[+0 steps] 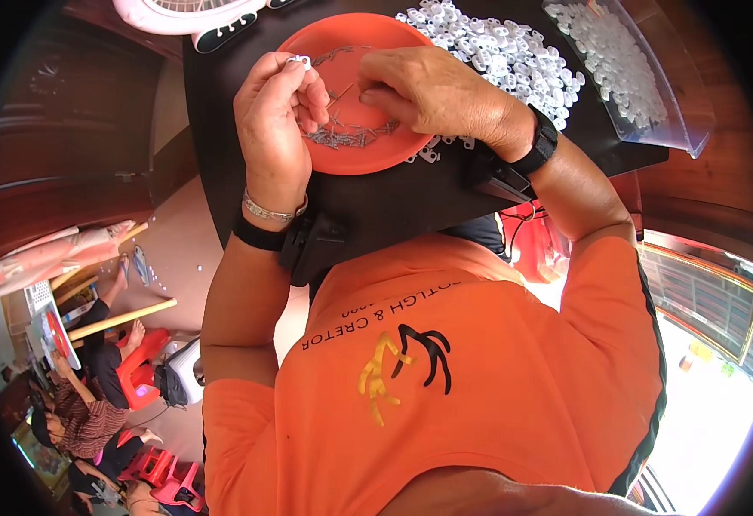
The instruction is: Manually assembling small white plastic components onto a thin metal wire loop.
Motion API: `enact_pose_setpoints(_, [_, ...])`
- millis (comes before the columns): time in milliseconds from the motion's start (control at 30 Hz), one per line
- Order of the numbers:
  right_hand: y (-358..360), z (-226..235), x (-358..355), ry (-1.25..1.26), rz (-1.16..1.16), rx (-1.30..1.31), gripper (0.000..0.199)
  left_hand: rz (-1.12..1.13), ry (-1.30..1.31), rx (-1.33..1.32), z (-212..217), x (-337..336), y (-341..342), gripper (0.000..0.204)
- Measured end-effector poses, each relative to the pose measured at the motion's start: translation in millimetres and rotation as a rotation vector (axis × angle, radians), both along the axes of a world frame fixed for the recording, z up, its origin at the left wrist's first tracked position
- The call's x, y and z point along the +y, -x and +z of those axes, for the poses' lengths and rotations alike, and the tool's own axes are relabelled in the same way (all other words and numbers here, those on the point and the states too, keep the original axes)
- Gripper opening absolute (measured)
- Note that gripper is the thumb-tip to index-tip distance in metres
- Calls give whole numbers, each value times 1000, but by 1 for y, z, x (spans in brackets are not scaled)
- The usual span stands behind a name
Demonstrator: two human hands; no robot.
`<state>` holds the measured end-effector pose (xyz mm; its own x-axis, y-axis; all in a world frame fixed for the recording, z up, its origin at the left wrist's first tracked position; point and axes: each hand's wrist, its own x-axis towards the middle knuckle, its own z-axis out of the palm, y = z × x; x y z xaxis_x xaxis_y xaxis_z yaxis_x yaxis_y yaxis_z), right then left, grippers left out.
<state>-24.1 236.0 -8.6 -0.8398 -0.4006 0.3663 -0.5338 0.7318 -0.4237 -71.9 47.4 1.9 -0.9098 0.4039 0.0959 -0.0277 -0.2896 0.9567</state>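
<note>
My left hand (278,112) is raised over the left side of a round orange plate (368,39) and pinches a small white plastic piece (299,61) between thumb and fingertips. My right hand (432,90) lies over the plate's right half, fingertips together on a thin metal pin (340,95) pointing toward the left hand. A scatter of small grey metal pins (350,135) lies on the plate. Both wrists wear black straps with devices.
The plate sits on a dark table (376,202). A heap of white plastic pieces (497,47) lies behind the right hand, and a clear tray (630,64) holds more. A white fan (191,15) stands at the far left. Other people sit on red chairs at lower left.
</note>
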Motion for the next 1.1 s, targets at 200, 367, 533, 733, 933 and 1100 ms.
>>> enact_pose_setpoints(200, [-1, 8, 0, 148, -107, -135, 17, -83, 75, 30, 0, 1, -3, 18])
enact_pose_setpoints(367, [1, 9, 3, 392, -162, -293, 23, -166, 262, 77, 1, 5, -9, 16])
enact_pose_setpoints(533, [-1, 5, 0, 509, -140, -358, 22, -276, 309, 275, -5, 6, -12, 13])
enact_pose_setpoints(733, [0, -2, -1, 548, -64, -326, 21, -273, 185, 186, -3, 6, -14, 14])
enact_pose_setpoints(933, [-2, 4, -2, 740, 5, -516, 23, -262, 95, 19, -6, 2, -12, 18])
enact_pose_setpoints(1100, [0, 3, -1, 809, 34, -531, 20, -327, -130, -153, -13, 2, -3, 19])
